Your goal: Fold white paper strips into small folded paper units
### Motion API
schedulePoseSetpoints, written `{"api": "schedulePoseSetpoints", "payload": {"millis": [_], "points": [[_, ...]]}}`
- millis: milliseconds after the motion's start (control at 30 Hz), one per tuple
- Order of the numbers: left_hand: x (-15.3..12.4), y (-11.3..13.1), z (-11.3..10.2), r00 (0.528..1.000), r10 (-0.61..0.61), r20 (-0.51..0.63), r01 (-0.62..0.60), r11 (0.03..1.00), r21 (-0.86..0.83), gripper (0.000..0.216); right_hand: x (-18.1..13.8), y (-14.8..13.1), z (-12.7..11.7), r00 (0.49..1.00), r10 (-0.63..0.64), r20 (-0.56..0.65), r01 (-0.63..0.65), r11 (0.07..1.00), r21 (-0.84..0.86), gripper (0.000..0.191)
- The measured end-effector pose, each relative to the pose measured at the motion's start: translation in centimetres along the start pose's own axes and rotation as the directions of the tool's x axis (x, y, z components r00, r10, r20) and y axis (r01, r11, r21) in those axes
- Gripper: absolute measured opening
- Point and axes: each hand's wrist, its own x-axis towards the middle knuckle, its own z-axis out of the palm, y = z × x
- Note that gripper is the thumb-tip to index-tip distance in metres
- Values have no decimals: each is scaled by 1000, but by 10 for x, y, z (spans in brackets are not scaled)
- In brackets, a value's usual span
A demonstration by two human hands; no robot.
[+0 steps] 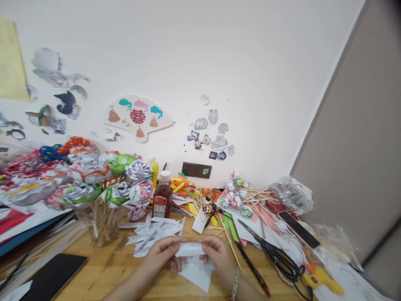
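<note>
A small strip of white paper (189, 249) is stretched between my two hands, just above the wooden table (125, 276). My left hand (167, 253) pinches its left end, thumb on the near side. At the right end, my right hand (216, 251) grips it between thumb and fingers; a bracelet circles that wrist. Under the hands lies a white paper sheet (200, 274), its pointed corner toward me. A pile of cut white paper strips (153, 236) is beside my left hand.
Paper flowers (90, 171) on sticks stand in a clear container (100, 223) at left. A red bottle (162, 196) is behind the strips. Black scissors (275, 253), a marker (253, 267), a phone (299, 229) and a yellow glue gun (322, 279) lie at right. A black tablet-like slab (54, 276) lies front left.
</note>
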Motion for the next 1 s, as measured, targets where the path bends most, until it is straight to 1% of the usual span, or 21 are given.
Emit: {"api": "schedulePoseSetpoints", "payload": {"millis": [67,133,200,300,400,467,533,567,633,667,700,733,767,800,867,933,1000], "points": [[-1,-1,1,999,-8,34,8,1000,-13,26,0,0,-1,1000,3,-4,-3,1000,-7,18],[-1,-2,2,999,-13,42,13,1000,-3,23,-1,-1,0,1000,7,2,-7,1000,-26,17],[-1,-3,1,1000,-19,14,19,999,37,20,-1,-1,1,1000,13,5,-12,998,-57,17],[1,-3,1,999,-31,-37,35,995,95,19,-2,-3,3,1000,12,-27,-15,995,-102,17],[2,-2,1,999,-33,-38,37,994,101,20,-2,-4,3,998,-13,-62,3,987,-158,16],[2,-2,1,999,-39,-22,41,995,92,19,-2,-3,1,1000,-23,-20,17,969,-246,17],[1,-4,1,998,-55,-5,55,995,86,18,-4,-1,-2,995,-58,85,88,911,-404,18],[1,-5,1,998,-62,-1,62,994,85,18,-6,0,-3,984,-90,156,157,852,-499,18],[2,-8,1,998,-66,5,65,994,93,20,-9,1,-5,937,-162,310,334,676,-657,17],[2,-10,1,998,-66,10,65,993,102,20,-10,2,-5,907,-184,380,412,578,-705,16],[2,-11,1,997,-70,18,67,992,110,21,-12,2,-5,881,-190,434,468,492,-734,16],[2,-12,2,997,-78,24,75,990,117,21,-13,2,-5,864,-186,467,500,427,-754,16],[2,-13,3,996,-88,28,84,989,122,21,-14,2,-4,858,-181,481,512,380,-770,16],[3,-14,4,995,-95,28,91,988,124,21,-14,2,-4,859,-176,482,512,350,-784,16],[3,-14,5,995,-99,25,96,988,120,23,-14,2,-4,866,-176,468,500,325,-803,17],[3,-15,6,995,-95,27,91,989,120,26,-14,1,-3,867,-185,463,499,336,-799,17],[3,-15,6,994,-102,38,96,988,124,28,-13,0,-3,869,-192,456,494,370,-786,19]]}}
